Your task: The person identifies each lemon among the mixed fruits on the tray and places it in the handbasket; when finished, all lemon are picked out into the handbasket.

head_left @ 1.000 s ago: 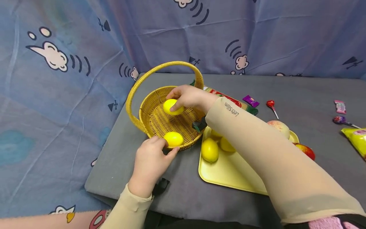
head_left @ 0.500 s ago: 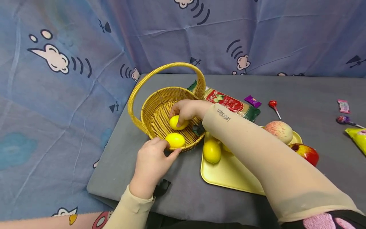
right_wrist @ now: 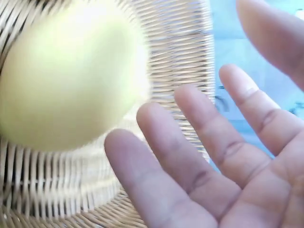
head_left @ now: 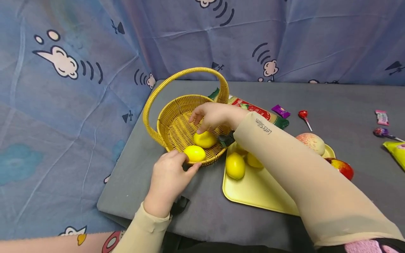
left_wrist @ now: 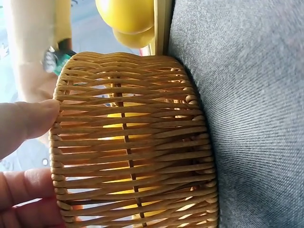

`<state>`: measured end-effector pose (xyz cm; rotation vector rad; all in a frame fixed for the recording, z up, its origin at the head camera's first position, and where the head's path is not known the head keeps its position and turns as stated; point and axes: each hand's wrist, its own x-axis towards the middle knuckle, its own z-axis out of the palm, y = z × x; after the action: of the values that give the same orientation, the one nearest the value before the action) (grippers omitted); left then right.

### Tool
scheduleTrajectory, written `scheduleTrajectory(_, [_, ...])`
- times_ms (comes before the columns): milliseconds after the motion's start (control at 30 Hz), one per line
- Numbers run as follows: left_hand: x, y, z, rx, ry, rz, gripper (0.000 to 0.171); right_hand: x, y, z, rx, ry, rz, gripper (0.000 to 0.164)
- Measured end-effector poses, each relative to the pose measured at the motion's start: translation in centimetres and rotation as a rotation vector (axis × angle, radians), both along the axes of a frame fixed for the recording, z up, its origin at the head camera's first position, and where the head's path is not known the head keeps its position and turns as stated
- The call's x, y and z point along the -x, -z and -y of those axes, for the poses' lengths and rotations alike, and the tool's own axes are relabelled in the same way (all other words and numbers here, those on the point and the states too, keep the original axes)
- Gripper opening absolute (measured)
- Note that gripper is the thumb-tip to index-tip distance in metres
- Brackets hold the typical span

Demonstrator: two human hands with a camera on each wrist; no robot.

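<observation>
A yellow wicker basket (head_left: pixel 178 121) with an arched handle stands at the left of the table. My left hand (head_left: pixel 166 182) pinches its near rim; the left wrist view shows the thumb and fingers on the edge of the woven wall (left_wrist: pixel 133 142). Two yellow lemons lie inside: the front lemon (head_left: pixel 194 153) near that hand, the other lemon (head_left: pixel 205 140) just behind it. Over this second one hovers my right hand (head_left: pixel 216 115), holding nothing. In the right wrist view its fingers (right_wrist: pixel 209 111) spread apart beside the large, blurred lemon (right_wrist: pixel 71 80).
Right of the basket, a yellow tray (head_left: pixel 253 193) bears several lemons (head_left: pixel 235 166), a peach (head_left: pixel 311 143) and a red-yellow fruit (head_left: pixel 343 168), partly behind the right sleeve. Behind lie a red-green food packet (head_left: pixel 253 109), a purple sweet (head_left: pixel 281 111) and a red lollipop (head_left: pixel 303 114).
My right hand lowered a lemon into the basket, let it go and rose slightly with its fingers opened. The left hand has stayed on the rim.
</observation>
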<state>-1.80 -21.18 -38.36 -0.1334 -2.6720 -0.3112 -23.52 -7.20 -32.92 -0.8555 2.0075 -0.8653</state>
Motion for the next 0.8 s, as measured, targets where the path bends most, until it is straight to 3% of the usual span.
scheduleTrajectory(267, [-0.1, -0.1, 0.0, -0.011, 0.000, 0.006, 0.034, -2.7, -3.2, -5.5, 0.205, 0.039, 0.016, 0.047])
scheduleTrajectory(400, [-0.1, -0.1, -0.1, -0.015, 0.000, 0.008, 0.034, -4.1, -3.9, -9.2, 0.277, 0.046, 0.000, 0.047])
scheduleTrajectory(533, [-0.1, 0.0, -0.1, -0.020, -0.002, 0.005, 0.034, -5.2, -3.2, -12.7, 0.310, 0.074, -0.047, 0.047])
scheduleTrajectory(800, [-0.1, 0.0, -0.1, -0.022, 0.002, 0.000, 0.034, -7.2, 0.3, -17.8, 0.245, 0.249, -0.063, 0.047])
